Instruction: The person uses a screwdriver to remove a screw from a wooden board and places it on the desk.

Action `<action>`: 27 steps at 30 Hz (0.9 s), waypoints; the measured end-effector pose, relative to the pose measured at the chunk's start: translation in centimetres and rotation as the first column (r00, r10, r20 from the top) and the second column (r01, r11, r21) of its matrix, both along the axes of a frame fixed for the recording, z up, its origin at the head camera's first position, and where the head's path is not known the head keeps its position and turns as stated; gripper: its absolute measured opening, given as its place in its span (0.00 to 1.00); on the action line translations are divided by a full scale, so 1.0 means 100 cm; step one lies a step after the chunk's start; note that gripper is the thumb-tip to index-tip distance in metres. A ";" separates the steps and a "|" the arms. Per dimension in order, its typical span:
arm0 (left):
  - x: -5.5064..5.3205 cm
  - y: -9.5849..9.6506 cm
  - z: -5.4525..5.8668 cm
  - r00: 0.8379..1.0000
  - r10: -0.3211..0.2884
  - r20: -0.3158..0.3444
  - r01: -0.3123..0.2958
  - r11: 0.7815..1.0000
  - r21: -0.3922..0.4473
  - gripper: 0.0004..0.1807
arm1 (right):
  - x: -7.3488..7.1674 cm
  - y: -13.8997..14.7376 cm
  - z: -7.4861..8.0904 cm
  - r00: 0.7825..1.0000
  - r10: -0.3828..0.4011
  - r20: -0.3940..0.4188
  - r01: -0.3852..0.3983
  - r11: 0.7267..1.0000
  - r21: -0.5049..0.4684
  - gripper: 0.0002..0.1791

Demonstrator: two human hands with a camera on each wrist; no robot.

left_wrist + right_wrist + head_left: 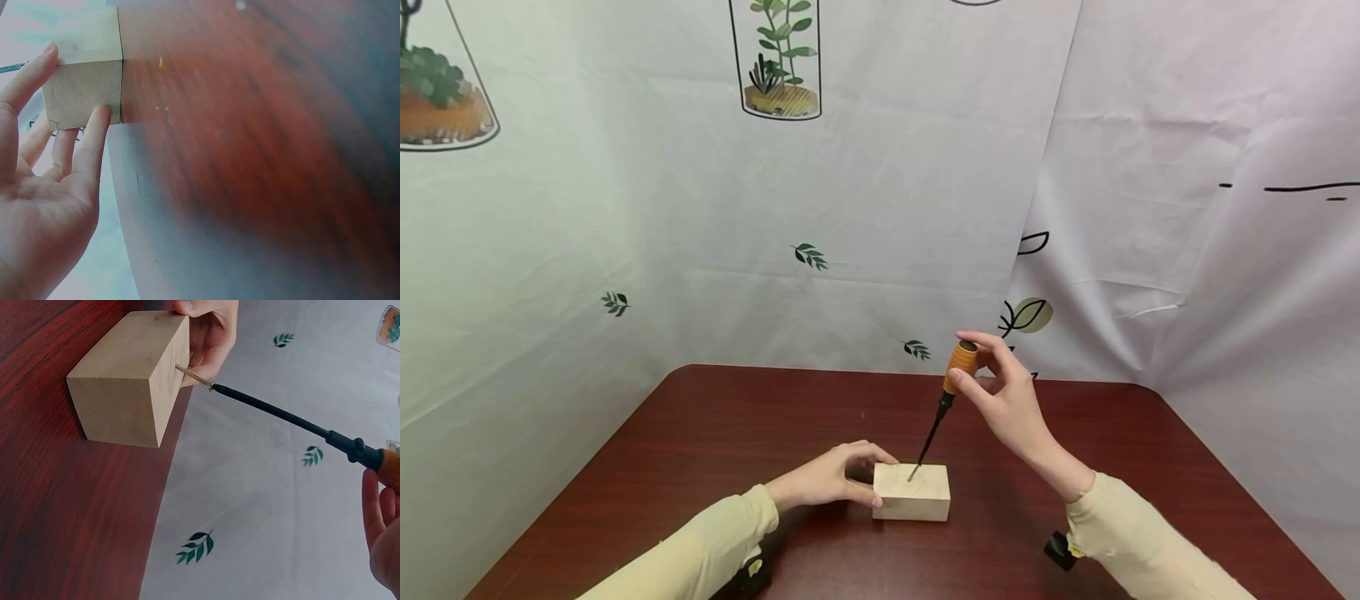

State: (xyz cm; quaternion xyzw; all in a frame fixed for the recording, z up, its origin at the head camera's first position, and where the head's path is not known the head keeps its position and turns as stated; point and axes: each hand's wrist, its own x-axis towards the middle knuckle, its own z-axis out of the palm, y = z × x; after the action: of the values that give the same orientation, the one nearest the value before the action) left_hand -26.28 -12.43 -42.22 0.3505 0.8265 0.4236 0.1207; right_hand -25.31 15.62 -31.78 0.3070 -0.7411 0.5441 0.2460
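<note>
A pale wooden block (912, 508) lies on the table, and a long screw (195, 376) stands tilted in its upper face. My left hand (829, 477) holds the block's left end, thumb on the near side and fingers at the far side; the left wrist view shows fingertips against the block (84, 94). My right hand (1011, 400) grips the orange handle of a screwdriver (961, 367) between thumb and fingers. Its black shaft (275, 412) slants down to the screw, the tip meeting the screw's head. In the right wrist view the handle is partly cut off by the frame's edge.
The dark red wooden table (760, 408) extends around the block. Behind it and at both sides hangs a white cloth (865, 192) printed with leaves and plants. A black wrist device (1060, 550) sits by the right sleeve.
</note>
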 end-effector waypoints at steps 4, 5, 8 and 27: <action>0.000 0.000 0.000 1.000 0.001 -0.002 -0.001 1.000 -0.001 0.26 | 0.001 0.000 0.001 1.000 0.004 -0.001 -0.004 1.000 -0.017 0.26; 0.000 0.000 0.000 1.000 0.001 -0.001 -0.001 1.000 0.000 0.26 | 0.001 0.000 0.001 1.000 0.004 -0.004 -0.004 1.000 -0.019 0.26; 0.001 0.000 0.001 1.000 0.005 0.002 -0.005 1.000 -0.002 0.26 | 0.001 0.000 0.002 1.000 0.005 -0.006 -0.005 1.000 -0.031 0.26; 0.001 0.000 0.001 1.000 -0.005 -0.016 0.005 1.000 -0.016 0.26 | 0.007 0.028 -0.003 0.992 -0.097 0.075 0.097 0.995 0.005 0.23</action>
State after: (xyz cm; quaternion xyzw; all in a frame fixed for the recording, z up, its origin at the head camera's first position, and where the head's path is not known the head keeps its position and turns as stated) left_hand -26.19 -12.44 -42.10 0.3548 0.8301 0.4138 0.1180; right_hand -24.60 18.37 -32.11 0.2500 -0.7642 0.5422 0.2439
